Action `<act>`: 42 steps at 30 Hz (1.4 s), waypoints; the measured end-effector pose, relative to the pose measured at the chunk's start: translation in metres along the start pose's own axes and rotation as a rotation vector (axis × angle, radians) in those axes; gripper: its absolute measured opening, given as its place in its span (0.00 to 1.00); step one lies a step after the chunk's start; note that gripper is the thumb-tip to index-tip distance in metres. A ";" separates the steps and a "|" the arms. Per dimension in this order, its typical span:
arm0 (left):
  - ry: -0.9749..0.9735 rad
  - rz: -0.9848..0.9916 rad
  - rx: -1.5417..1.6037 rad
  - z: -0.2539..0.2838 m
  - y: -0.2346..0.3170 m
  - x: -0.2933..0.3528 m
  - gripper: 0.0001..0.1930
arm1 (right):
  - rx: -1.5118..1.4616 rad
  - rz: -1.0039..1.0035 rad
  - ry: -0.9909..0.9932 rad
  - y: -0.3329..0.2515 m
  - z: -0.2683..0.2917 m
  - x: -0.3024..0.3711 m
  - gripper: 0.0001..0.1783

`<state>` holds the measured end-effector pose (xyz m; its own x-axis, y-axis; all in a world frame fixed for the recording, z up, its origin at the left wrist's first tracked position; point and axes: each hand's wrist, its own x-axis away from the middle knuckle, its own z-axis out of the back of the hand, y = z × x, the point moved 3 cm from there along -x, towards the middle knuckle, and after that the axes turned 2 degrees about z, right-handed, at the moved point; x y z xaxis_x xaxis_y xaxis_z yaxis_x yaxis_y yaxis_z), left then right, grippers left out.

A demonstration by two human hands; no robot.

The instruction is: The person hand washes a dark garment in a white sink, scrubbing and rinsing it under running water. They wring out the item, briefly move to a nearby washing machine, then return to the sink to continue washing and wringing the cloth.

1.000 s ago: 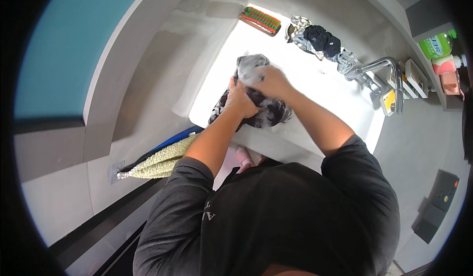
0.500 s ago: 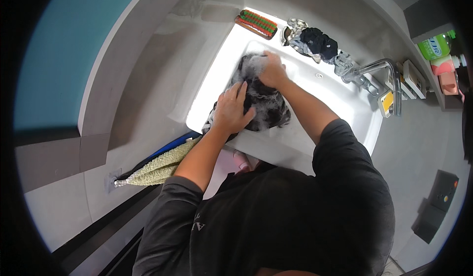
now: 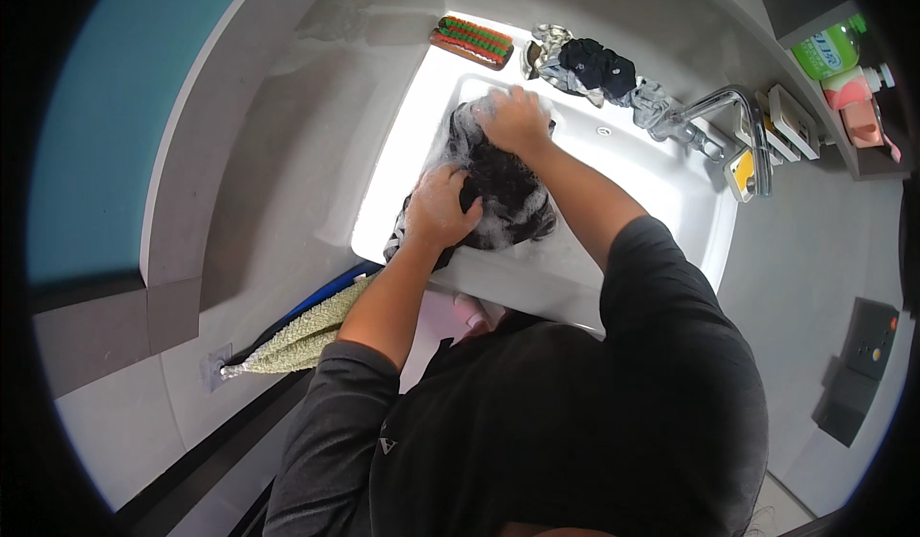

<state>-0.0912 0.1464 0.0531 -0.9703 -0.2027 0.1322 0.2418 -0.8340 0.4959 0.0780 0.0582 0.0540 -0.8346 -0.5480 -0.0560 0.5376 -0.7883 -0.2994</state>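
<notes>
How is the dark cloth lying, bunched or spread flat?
Bunched: the dark cloth lies in crumpled folds, streaked with white suds.

Rear wall (image 3: 326,96): grey, smooth, set directly behind the white basin (image 3: 661,178). Left side: flat teal surface (image 3: 115,144), material not determinable, bordered by a light grey frame (image 3: 177,144). Lower left: pale wall panel (image 3: 110,432) with a visible seam, above a dark horizontal band (image 3: 206,464). Upper right: grey shelf unit (image 3: 730,15). Right wall (image 3: 815,245): light grey, fitted with a dark socket panel (image 3: 870,338). Lighting: bright; the basin's left side is washed out to white
</notes>
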 end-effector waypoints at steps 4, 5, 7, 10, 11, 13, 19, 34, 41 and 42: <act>0.237 -0.043 -0.071 0.004 0.007 -0.003 0.36 | -0.022 0.379 -0.280 -0.029 -0.014 0.067 0.19; 0.166 0.006 0.066 0.009 0.006 -0.005 0.38 | 0.003 0.460 -0.261 -0.039 -0.005 0.089 0.18; 0.007 0.198 0.161 0.001 -0.004 -0.002 0.43 | -0.083 0.276 -0.219 -0.042 0.001 0.090 0.17; -0.071 -0.018 -0.217 0.001 0.013 -0.009 0.47 | -0.109 0.083 -0.082 0.024 -0.041 0.027 0.17; -0.047 -0.035 -0.226 0.001 0.011 -0.007 0.45 | 0.017 0.068 -0.146 0.022 -0.033 0.004 0.16; -0.054 -0.016 -0.252 -0.003 0.009 -0.005 0.46 | -0.045 0.102 -0.035 0.017 -0.031 0.002 0.13; -0.145 0.056 -0.359 -0.041 -0.029 -0.003 0.40 | -0.088 0.441 -0.222 -0.028 -0.009 0.069 0.15; -0.098 -0.015 -0.233 -0.005 0.006 -0.012 0.37 | 0.036 0.102 -0.070 -0.002 -0.021 -0.001 0.13; -0.031 0.011 -0.161 -0.055 -0.046 -0.004 0.31 | -0.398 0.260 -0.053 -0.039 0.003 0.092 0.16; -0.020 -0.070 -0.253 -0.050 -0.039 -0.002 0.31 | -0.423 0.268 -0.118 -0.043 0.009 0.100 0.16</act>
<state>-0.0996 0.1541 -0.0094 -0.9835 -0.1325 0.1232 0.1620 -0.9480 0.2738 -0.0277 0.0350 0.0696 -0.6416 -0.7625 -0.0829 0.6148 -0.4467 -0.6500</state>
